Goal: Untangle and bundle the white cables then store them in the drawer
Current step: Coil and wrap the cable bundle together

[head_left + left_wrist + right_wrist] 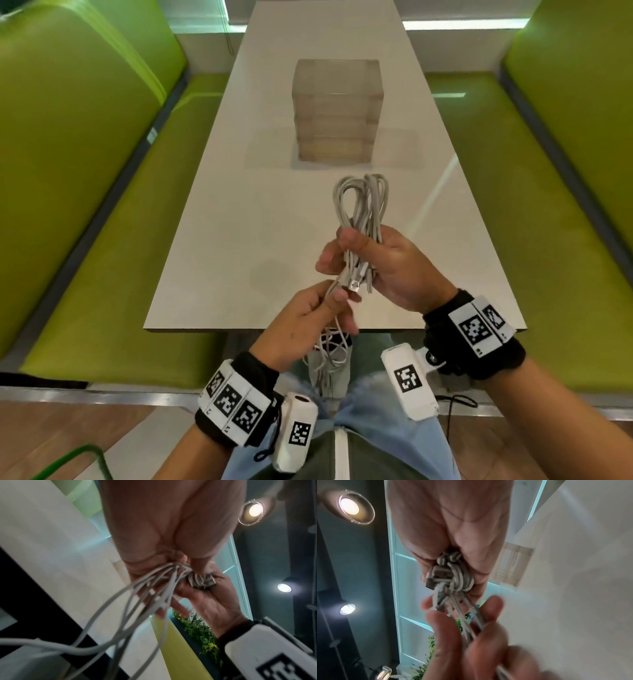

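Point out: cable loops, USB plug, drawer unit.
cable loops [359, 202], head view, middle of the looped strands.
USB plug [439, 576], right wrist view, metal shell.
drawer unit [337, 113], head view, front face.

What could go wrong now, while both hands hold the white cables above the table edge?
1. The loose cable ends hang below the left hand past the table edge; they may tangle again or snag.
2. The right hand grips the looped bundle only at its base, so loops could slip out.
3. The drawer unit looks closed, and both hands are occupied.
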`<state>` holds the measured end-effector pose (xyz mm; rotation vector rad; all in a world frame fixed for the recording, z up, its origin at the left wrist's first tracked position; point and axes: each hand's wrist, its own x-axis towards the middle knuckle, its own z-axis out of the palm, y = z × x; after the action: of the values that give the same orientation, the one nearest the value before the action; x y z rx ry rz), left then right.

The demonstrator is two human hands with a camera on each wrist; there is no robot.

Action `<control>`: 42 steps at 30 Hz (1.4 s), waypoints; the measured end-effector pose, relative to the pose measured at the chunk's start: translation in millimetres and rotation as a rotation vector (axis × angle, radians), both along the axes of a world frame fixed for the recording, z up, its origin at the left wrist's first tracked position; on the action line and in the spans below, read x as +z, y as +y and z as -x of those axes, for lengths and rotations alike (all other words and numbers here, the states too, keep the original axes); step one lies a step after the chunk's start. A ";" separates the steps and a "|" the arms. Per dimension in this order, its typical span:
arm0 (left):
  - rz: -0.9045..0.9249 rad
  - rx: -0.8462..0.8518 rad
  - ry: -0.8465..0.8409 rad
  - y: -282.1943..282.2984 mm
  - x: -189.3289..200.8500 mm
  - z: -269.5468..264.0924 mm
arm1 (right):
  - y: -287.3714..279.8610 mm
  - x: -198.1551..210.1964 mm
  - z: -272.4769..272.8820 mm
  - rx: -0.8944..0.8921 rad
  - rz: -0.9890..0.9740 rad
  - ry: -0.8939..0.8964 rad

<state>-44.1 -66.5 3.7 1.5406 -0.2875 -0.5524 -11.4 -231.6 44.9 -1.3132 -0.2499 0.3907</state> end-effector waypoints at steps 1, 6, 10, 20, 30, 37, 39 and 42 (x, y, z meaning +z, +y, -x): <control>0.037 0.034 0.027 -1.4 1.2 1.8 | 0.0 1.2 -0.8 -0.014 -0.055 0.020; 0.073 0.087 0.005 -3.4 0.9 3.3 | 6.4 1.1 1.3 -0.058 -0.229 0.104; 0.094 0.042 0.068 -0.5 -0.9 5.2 | 10.0 1.9 3.4 -0.094 -0.238 0.109; 0.080 -0.010 0.175 24.0 3.1 -9.7 | -22.2 42.8 -1.9 0.312 0.827 -0.256; 0.077 -0.322 0.387 33.0 6.6 -22.6 | -4.2 9.0 6.9 0.551 1.312 -0.817; -0.425 -0.415 0.145 13.4 8.7 -19.1 | 9.6 -1.2 8.9 0.683 1.548 -0.953; -0.434 -0.437 0.095 15.2 8.6 -18.3 | 10.8 2.9 6.2 0.750 1.521 -0.764; -0.338 -0.430 0.182 18.9 10.1 -14.2 | 6.6 6.7 2.5 0.820 1.294 -0.459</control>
<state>-29.9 -47.6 13.8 1.7466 -0.4039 -1.1184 -13.9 -225.0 51.6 -2.5549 -1.0559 1.0378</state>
